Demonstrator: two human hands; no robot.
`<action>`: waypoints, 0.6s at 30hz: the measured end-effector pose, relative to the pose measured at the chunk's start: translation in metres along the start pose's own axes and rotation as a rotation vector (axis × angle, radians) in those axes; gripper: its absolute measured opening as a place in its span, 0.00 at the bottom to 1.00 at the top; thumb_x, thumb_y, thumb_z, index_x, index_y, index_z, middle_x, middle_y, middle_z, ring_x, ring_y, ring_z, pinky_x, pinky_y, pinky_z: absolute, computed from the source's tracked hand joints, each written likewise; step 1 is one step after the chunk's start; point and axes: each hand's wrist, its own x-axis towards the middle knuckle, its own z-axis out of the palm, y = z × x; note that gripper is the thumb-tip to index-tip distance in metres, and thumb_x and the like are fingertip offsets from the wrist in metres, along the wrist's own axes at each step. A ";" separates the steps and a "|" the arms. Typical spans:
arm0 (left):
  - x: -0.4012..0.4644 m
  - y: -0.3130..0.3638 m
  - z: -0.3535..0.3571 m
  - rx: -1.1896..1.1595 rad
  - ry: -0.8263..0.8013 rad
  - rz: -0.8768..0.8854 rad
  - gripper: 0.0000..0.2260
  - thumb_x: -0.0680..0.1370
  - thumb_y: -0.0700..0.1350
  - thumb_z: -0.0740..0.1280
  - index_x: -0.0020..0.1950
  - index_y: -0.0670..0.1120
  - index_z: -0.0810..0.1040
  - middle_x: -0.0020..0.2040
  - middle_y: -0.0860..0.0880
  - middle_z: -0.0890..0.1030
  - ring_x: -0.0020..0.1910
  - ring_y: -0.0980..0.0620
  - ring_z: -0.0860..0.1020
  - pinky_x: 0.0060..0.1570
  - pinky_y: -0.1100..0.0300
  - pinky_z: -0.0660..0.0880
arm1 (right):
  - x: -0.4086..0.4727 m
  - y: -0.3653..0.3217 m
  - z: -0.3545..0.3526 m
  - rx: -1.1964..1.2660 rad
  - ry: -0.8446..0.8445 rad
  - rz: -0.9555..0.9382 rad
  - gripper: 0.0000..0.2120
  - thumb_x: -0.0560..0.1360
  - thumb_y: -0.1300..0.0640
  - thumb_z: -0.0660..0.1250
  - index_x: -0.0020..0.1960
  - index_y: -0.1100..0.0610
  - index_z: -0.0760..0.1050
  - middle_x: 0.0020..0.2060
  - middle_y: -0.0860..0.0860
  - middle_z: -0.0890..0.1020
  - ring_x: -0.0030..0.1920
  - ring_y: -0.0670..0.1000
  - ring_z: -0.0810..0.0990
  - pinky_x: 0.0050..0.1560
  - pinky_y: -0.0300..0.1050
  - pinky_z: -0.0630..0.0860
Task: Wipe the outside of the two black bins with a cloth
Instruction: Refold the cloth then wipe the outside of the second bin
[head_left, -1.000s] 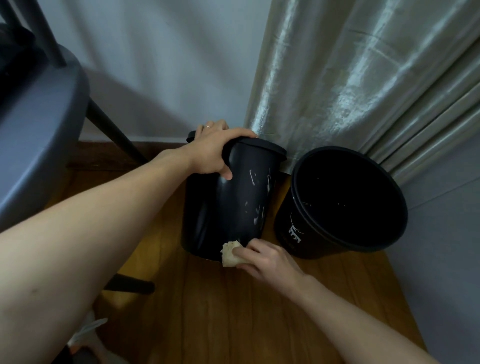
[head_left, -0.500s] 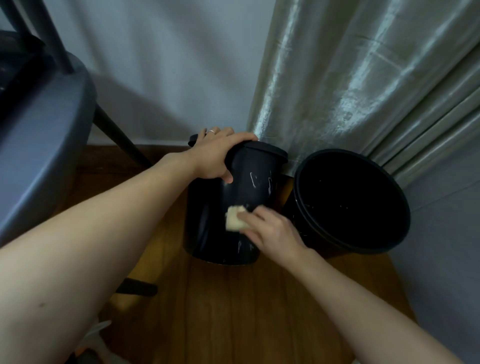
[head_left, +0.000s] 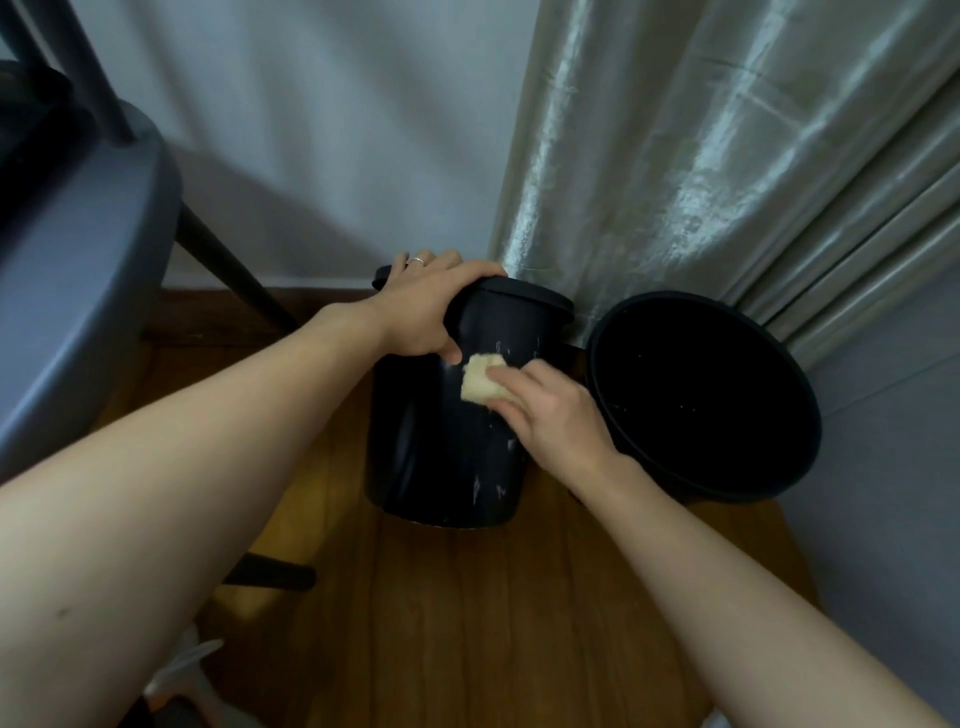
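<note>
Left bin (head_left: 441, 441): on the floor (head_left: 467, 623), steadied at the rim by the left hand (head_left: 426, 306). Cloth (head_left: 480, 384): pressed by right hand (head_left: 550, 410), raised from base to upper wall; smears remain. Right bin (head_left: 779, 467): judged unwiped.

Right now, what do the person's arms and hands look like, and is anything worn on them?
Both forearms are bare, with no sleeves, watch or gloves in view. The left hand wears a thin, pale metallic ring on one finger. The right hand shows no ring or other jewellery.
</note>
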 end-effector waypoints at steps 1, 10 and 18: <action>0.000 0.000 0.000 -0.001 0.002 -0.001 0.46 0.63 0.48 0.80 0.75 0.60 0.59 0.60 0.48 0.69 0.63 0.43 0.65 0.68 0.46 0.55 | -0.007 0.000 0.002 -0.004 -0.044 -0.050 0.16 0.77 0.50 0.64 0.59 0.57 0.79 0.41 0.54 0.76 0.39 0.54 0.77 0.33 0.52 0.79; 0.001 0.004 0.001 0.046 -0.016 0.026 0.47 0.63 0.49 0.80 0.75 0.61 0.58 0.58 0.49 0.68 0.61 0.44 0.65 0.66 0.48 0.56 | 0.047 0.000 -0.018 -0.075 0.106 0.080 0.15 0.73 0.54 0.69 0.59 0.56 0.80 0.40 0.56 0.78 0.38 0.60 0.79 0.33 0.54 0.79; 0.003 0.004 0.003 0.055 -0.030 0.037 0.48 0.62 0.49 0.80 0.76 0.60 0.57 0.59 0.48 0.68 0.62 0.44 0.65 0.69 0.47 0.56 | 0.053 0.010 -0.029 -0.079 0.057 0.021 0.16 0.75 0.50 0.66 0.60 0.55 0.80 0.42 0.55 0.79 0.41 0.58 0.80 0.37 0.53 0.79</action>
